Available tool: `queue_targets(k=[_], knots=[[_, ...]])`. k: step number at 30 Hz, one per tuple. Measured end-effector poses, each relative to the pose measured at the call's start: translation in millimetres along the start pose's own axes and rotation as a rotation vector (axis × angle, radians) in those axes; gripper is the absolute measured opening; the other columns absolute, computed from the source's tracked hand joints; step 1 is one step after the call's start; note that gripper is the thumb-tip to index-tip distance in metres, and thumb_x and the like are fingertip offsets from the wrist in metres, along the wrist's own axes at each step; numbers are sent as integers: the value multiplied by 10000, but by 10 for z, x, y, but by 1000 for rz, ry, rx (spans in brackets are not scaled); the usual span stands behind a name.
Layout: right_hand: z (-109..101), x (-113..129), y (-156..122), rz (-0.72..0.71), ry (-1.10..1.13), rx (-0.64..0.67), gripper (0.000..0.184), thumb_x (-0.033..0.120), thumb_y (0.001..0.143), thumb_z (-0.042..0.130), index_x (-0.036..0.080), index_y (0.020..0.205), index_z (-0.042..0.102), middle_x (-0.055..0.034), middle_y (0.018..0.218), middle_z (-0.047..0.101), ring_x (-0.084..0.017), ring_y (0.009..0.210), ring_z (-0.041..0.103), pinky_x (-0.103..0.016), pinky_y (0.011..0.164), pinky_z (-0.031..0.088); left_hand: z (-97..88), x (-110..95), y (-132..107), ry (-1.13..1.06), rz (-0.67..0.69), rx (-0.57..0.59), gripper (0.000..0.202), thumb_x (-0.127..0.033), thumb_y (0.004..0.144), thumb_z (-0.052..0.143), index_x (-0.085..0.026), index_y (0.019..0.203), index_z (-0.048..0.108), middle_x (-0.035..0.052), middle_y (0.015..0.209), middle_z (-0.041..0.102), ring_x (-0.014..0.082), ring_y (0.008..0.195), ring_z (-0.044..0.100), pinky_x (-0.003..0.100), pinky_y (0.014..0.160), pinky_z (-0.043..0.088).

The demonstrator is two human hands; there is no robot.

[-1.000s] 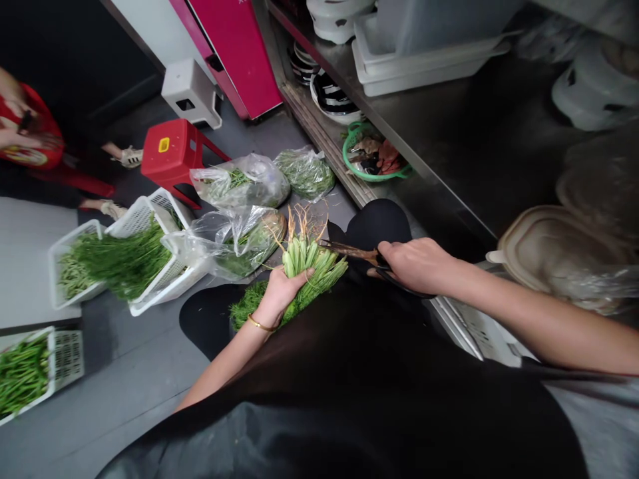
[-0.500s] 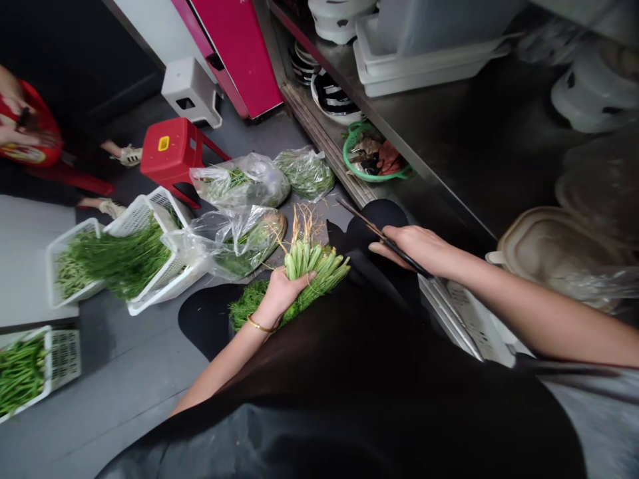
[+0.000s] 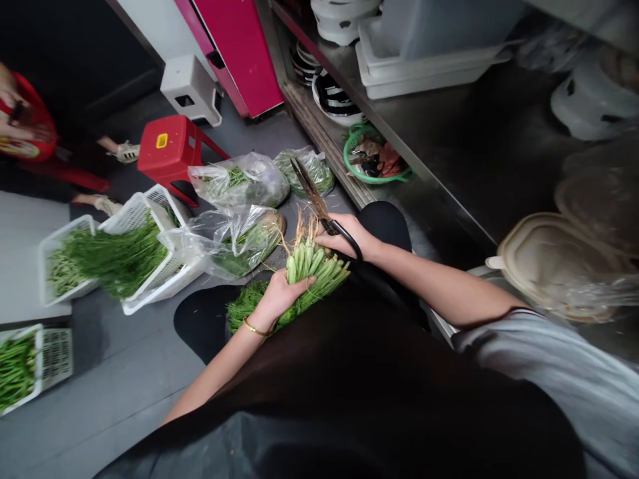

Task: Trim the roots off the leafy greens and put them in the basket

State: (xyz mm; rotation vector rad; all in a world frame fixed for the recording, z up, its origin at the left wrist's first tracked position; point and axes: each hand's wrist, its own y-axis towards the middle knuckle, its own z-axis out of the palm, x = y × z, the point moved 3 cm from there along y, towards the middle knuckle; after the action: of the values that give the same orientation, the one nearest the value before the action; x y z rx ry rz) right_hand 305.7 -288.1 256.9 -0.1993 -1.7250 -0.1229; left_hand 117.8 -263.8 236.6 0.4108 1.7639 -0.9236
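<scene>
My left hand is closed around a bunch of leafy greens with pale stalks. Thin brown roots stick out at the bunch's far end, and feathery green leaves hang below my wrist over my lap. In my right hand is a pair of black-handled scissors, with rust-brown blades pointing up and away to the left. The right hand is right beside the roots, its fingertips at the tops of the stalks. Whether those fingers touch the bunch I cannot tell.
Clear plastic bags of greens lie on the floor ahead. White baskets with greens stand to the left, near a red stool. A seated person is at the far left. A metal shelf runs along the right, a green colander beneath it.
My right hand has moved left with the scissors, from out by my right knee to beside the roots. The blades now point further forward. My left hand still holds the bunch in nearly the same spot.
</scene>
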Motion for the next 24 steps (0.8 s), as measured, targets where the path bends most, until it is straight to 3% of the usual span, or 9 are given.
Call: queue_targets(k=[5,11,15,20,22,24], knots=[[-48,25,-67,44,71,17,186,300,643,638,183,730,522,42,580,561,-131,464,578,-254,479,471,-11,-25,4,-48,10,24,426,-354,710,709,-103,1052,663,117,1061,706,256,980,644,384,929,472],[-109,164,-18,16,37,-122,126,234,657,603,196,740,517,58,547,543,-124,502,571,-256,566,474,-34,-42,-7,-2,33,11,359,-349,725,691,-131,1011,684,89,1027,713,244,967,643,365,916,471],[-161,165,24,13,-4,-73,176,291,689,624,189,793,526,42,578,571,-132,515,585,-259,593,470,-33,-7,-9,-15,28,12,323,-334,727,688,-121,970,685,81,944,720,234,918,648,350,873,486],[-512,222,-199,-64,-436,-20,265,448,819,531,187,867,524,-16,714,625,-152,655,610,-247,633,425,-50,0,-30,-46,-16,-77,295,-328,710,700,-111,910,690,76,888,720,209,818,653,325,807,499],[-635,232,-402,-48,-629,123,288,474,868,456,194,818,506,-24,726,620,-156,672,611,-239,601,389,-57,-24,-52,-39,-28,-100,280,-328,708,698,-112,885,689,73,867,720,205,800,650,317,783,501],[-702,195,-622,55,-832,283,332,504,890,405,200,793,494,-32,704,618,-176,661,624,-246,551,345,-57,-52,-73,-31,-34,-106,276,-331,709,695,-114,880,687,70,864,719,202,790,648,315,773,500]])
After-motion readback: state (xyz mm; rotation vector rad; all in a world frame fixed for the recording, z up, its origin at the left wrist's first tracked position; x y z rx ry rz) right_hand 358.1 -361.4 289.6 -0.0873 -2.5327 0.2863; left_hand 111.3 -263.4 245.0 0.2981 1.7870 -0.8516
